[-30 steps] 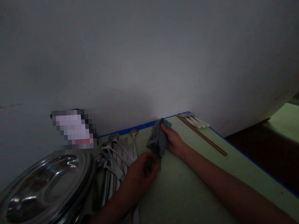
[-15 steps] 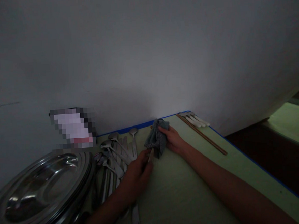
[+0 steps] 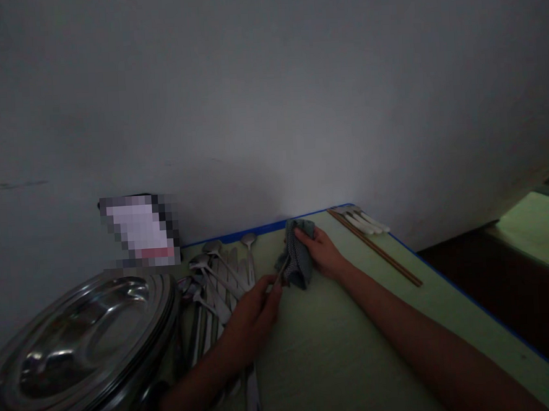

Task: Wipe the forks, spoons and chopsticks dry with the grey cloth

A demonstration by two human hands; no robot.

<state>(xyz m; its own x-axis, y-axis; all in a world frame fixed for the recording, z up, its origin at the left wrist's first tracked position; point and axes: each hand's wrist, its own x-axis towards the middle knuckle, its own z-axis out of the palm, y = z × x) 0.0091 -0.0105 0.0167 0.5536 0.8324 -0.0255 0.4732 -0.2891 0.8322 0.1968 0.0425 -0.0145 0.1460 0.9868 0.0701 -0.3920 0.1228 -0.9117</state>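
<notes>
My left hand [image 3: 253,315] is closed on a thin, flat piece of cutlery [image 3: 281,273], its kind hidden. The upper part of this piece runs into a grey-blue cloth [image 3: 299,267]. My right hand [image 3: 324,252] grips the cloth from the right, thumb on top, pressing it around the cutlery. Left of my left hand lies a loose pile of metal cutlery, with several spoons [image 3: 214,249] and long handles [image 3: 208,333] pointing different ways. One spoon [image 3: 248,239] lies near the table's back edge.
Stacked oval steel trays [image 3: 101,340] stand at the left. Several white-handled forks [image 3: 363,220] and brown chopsticks [image 3: 379,248] lie at the right of the green table [image 3: 340,363], which has a blue edge. A blurred-out phone-like object [image 3: 141,229] leans against the wall [image 3: 268,94].
The cutlery's handle has turned slightly in my left hand, and the cloth has shifted a little to the right with my right hand. The whole view has also shifted slightly.
</notes>
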